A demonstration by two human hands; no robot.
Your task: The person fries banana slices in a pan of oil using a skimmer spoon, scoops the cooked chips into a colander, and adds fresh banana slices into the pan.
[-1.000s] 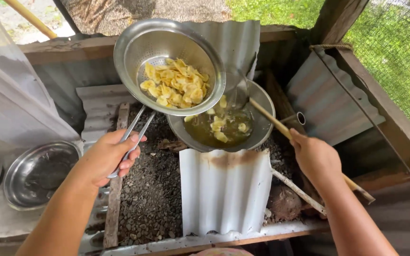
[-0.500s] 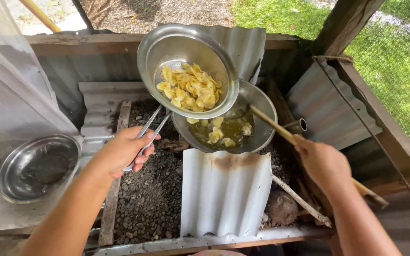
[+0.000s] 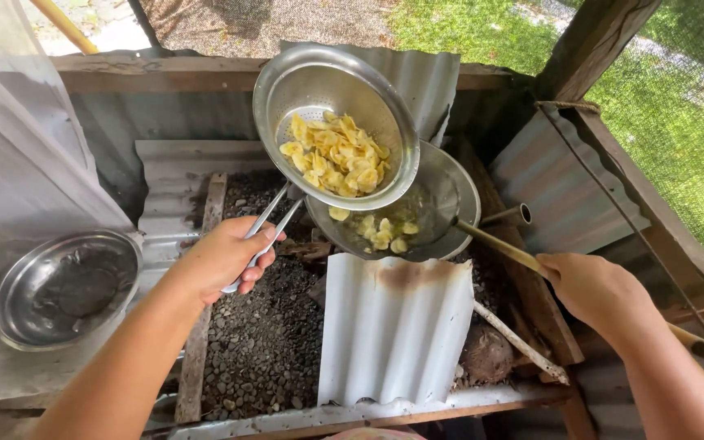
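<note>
1. Head view, the only angle: the left hand is wrapped tight around the wire handle of a round metal strainer, holding it tilted above the wok. It's full of pale yellow chips, thin and wavy-edged, with a few more floating in the oil below.
2. The right hand is closed around a long bamboo stick whose far end reaches the wok rim.
3. Risk as I see it: the strainer leans toward the near side, so tip it further and chips slide off onto the gravel and ash. Oil dripping outside the wok could flare on the fire underneath. A hard nudge from the stick might also rock the wok.
4. Textures: shiny dented steel, rusty-edged corrugated sheet, rough timber frame. An empty steel bowl sits well off to the left.
</note>
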